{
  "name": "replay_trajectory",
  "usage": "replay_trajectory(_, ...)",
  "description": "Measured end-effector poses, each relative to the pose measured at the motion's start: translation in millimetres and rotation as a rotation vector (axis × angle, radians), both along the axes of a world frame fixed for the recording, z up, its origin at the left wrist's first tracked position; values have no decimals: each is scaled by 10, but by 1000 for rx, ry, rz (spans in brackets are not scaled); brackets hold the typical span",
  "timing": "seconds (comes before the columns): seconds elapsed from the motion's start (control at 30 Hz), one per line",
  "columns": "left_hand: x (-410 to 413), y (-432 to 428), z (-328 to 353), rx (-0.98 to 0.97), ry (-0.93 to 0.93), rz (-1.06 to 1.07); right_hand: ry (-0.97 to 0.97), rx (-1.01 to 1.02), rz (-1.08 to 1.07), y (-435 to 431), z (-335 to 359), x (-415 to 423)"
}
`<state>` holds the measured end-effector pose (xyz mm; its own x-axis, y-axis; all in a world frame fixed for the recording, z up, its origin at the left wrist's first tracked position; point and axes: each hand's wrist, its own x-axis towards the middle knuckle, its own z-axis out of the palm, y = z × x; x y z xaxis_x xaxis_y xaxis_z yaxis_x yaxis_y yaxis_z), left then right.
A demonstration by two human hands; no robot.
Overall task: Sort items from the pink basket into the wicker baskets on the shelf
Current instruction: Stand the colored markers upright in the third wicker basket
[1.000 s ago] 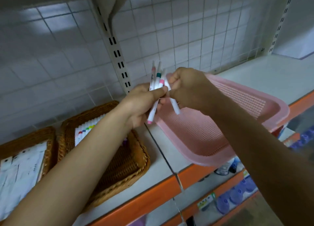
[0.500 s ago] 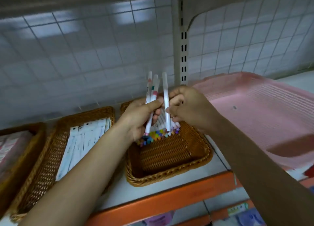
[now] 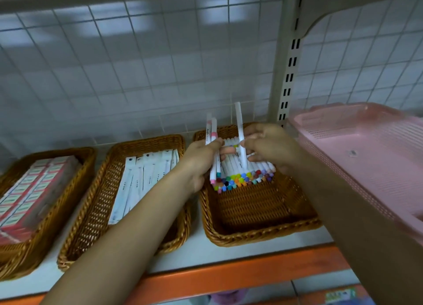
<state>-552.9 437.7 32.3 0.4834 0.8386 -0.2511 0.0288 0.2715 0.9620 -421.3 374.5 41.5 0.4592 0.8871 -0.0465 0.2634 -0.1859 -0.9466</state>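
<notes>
Pens point(image 3: 214, 149) stood upright, clasped in the left grip point(image 3: 201, 160); right grip point(image 3: 270, 144) pinched one pen point(image 3: 240, 130) upright over the basket point(image 3: 263, 236), whose row lay near-to-far.

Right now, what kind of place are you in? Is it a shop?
Probably a stationery shop or stockroom: wicker baskets hold colour-capped markers and red boxes, on an orange-edged shelf with a slotted metal upright.

Left hand point(image 3: 201, 160) and right hand point(image 3: 270, 146) now lower, close over the stored markers point(image 3: 242, 178) in the right wicker basket point(image 3: 263, 234), single marker point(image 3: 240, 132) drawn apart from the left hand's bundle point(image 3: 212, 144), view swung left, a third basket point(image 3: 84, 158) now in sight.
</notes>
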Motion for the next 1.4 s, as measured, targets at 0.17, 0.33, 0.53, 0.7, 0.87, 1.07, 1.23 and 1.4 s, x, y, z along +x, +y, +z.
replay_trajectory(0.17, 44, 59, -5, -11, -25, 51, -304, -186, -35, 249, -40, 137)
replay_trajectory(0.33, 52, 148, -90, 52, 42, 81, -665, -296, 39, 403, -187, 139)
replay_trajectory(0.53, 41, 183, -129, 42, 69, 63, -894, -273, 66, 403, -345, 137)
replay_trajectory(0.7, 50, 195, -145, 54, 46, 55, -469, -107, 64, 383, -183, 117)
replay_trajectory(0.87, 99, 185, -126, 47, -7, 71, -91, -148, 260, 234, -14, -38)
replay_trajectory(1.07, 143, 235, -139, 135, 70, 117, -123, -131, 112, 285, -72, 62)
replay_trajectory(1.23, 158, 270, -123, 322, 149, 95, -634, -302, 94, 423, -176, 125)
replay_trajectory(1.4, 187, 272, -125, 409, 208, 53, -881, -309, 92, 504, -296, 78)
